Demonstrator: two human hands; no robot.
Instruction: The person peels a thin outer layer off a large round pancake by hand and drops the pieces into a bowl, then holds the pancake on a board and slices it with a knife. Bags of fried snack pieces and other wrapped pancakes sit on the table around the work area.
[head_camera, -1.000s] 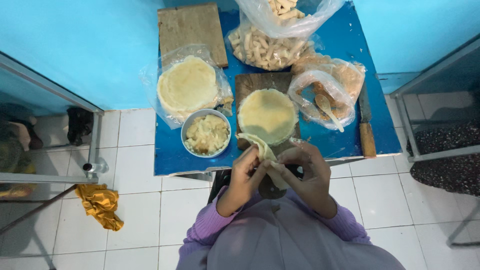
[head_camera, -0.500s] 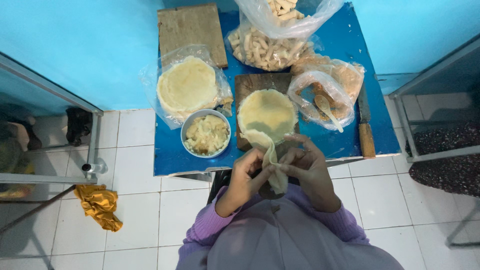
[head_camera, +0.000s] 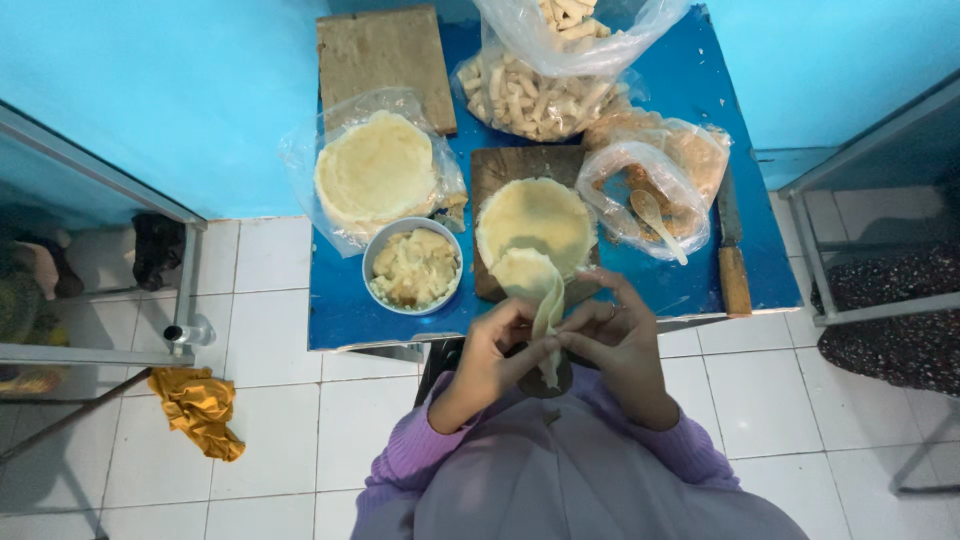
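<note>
Since a second ago I see the thin pale round dough wrapper (head_camera: 540, 290) lifted, hanging lengthwise between my left hand (head_camera: 495, 350) and right hand (head_camera: 615, 340), fingers pinched shut on it.

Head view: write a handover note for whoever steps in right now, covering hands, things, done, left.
Left hand and right hand: both pinch one thin wrapper, peeled partly up off the wrapper stack on the wooden board.
Nearby on the blue table: bowl of filling, bagged wrappers, bag of finished rolls, bag with a spoon, knife.
Done: many rolls bagged.
Left: this wrapper is not yet free, filled or rolled.
</note>
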